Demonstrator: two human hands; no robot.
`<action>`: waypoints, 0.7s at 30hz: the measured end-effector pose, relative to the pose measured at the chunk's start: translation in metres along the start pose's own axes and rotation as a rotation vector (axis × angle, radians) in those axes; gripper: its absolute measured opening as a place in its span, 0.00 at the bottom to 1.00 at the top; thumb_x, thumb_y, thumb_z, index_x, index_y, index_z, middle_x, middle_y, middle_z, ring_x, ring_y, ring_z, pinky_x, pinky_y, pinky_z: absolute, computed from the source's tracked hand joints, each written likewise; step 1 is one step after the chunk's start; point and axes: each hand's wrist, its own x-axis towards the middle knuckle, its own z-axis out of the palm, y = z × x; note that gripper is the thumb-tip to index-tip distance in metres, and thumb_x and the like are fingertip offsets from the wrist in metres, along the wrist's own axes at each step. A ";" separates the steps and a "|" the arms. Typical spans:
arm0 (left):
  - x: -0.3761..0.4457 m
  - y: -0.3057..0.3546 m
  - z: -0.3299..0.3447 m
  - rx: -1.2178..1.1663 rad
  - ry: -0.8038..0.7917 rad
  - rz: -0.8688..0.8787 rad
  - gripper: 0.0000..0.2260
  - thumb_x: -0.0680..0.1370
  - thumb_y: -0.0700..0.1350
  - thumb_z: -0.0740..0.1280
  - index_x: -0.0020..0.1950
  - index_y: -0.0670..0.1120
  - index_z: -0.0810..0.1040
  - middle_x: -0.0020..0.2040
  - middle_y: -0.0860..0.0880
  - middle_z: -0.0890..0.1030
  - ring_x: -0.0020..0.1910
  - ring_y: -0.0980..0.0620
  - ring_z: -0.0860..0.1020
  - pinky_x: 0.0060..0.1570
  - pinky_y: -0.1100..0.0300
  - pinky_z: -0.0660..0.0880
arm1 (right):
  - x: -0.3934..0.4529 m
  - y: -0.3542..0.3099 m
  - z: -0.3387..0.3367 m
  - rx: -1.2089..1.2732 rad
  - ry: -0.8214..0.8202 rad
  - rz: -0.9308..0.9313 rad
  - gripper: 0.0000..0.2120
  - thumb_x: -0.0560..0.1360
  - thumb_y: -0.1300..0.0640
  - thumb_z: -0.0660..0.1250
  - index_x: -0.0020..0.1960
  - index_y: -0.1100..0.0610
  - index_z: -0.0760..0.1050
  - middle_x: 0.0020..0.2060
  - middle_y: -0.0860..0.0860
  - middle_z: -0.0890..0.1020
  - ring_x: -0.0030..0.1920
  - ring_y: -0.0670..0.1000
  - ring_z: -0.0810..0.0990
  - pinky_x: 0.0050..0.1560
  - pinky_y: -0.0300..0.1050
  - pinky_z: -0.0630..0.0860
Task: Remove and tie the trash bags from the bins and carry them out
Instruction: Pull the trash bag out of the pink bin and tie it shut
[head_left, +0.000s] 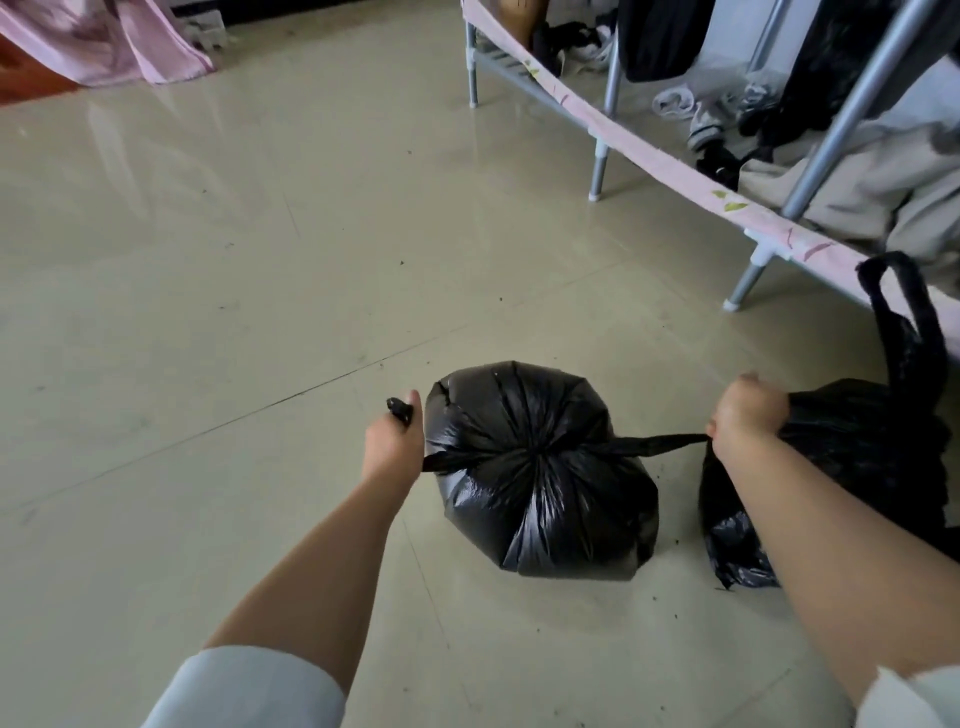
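Pulling knot ends: left hand (393, 441) and right hand (748, 415) each fisted on a black trash bag (540, 473) strip.
Second black bag (857, 467) behind right hand; clothes rack (597, 130) beyond on tiled floor (260, 260).

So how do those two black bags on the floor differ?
The middle bag is gathered shut, its two ends pulled taut by the left hand and right hand; the right bag has a handle loop standing up, held by no one. The middle bag shows whole; the right bag is partly hidden. Both are black plastic.
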 end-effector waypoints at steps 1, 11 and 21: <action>0.000 0.002 0.001 0.042 0.006 0.008 0.25 0.79 0.54 0.53 0.25 0.43 0.58 0.23 0.47 0.62 0.22 0.49 0.62 0.23 0.60 0.58 | -0.002 -0.001 0.002 0.040 0.011 0.006 0.19 0.79 0.55 0.51 0.60 0.68 0.69 0.43 0.56 0.71 0.38 0.53 0.69 0.33 0.41 0.66; 0.004 0.005 0.004 -0.813 -0.262 -0.431 0.19 0.76 0.51 0.64 0.64 0.46 0.68 0.68 0.48 0.70 0.67 0.51 0.67 0.63 0.55 0.62 | -0.039 0.009 0.028 0.320 -0.481 0.381 0.13 0.76 0.57 0.63 0.58 0.61 0.69 0.46 0.56 0.76 0.44 0.54 0.76 0.47 0.46 0.74; -0.014 0.038 0.020 -0.321 -0.396 0.285 0.12 0.79 0.38 0.56 0.39 0.48 0.74 0.42 0.48 0.76 0.48 0.50 0.74 0.55 0.56 0.72 | -0.064 -0.005 0.057 0.448 -0.594 0.211 0.20 0.81 0.54 0.47 0.33 0.59 0.63 0.25 0.54 0.62 0.26 0.51 0.60 0.31 0.44 0.65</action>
